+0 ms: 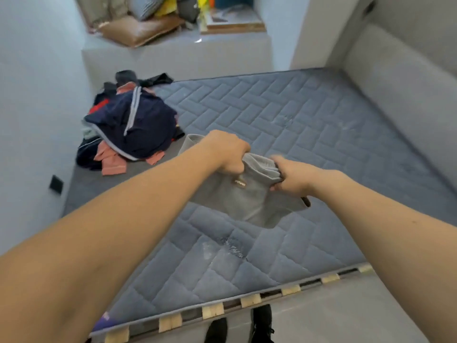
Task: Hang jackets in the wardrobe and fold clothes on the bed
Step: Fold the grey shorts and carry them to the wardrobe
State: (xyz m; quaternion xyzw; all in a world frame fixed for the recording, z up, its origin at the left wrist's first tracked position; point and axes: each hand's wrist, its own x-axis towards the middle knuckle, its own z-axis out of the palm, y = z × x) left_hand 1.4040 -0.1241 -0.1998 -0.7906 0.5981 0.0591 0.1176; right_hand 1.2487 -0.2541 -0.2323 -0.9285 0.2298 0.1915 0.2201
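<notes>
Head view | left hand [230, 152] and right hand [291, 177] — both gripping grey garment [244, 199] | above bed [309, 115]

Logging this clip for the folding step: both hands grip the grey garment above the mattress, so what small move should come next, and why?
Probably lower the grey garment onto the bare mattress and spread it flat. The left hand and right hand bunch its top edge close together, so it hangs crumpled in the air, and it seems to need a flat surface before folding. The clothes pile lies well aside.
</notes>
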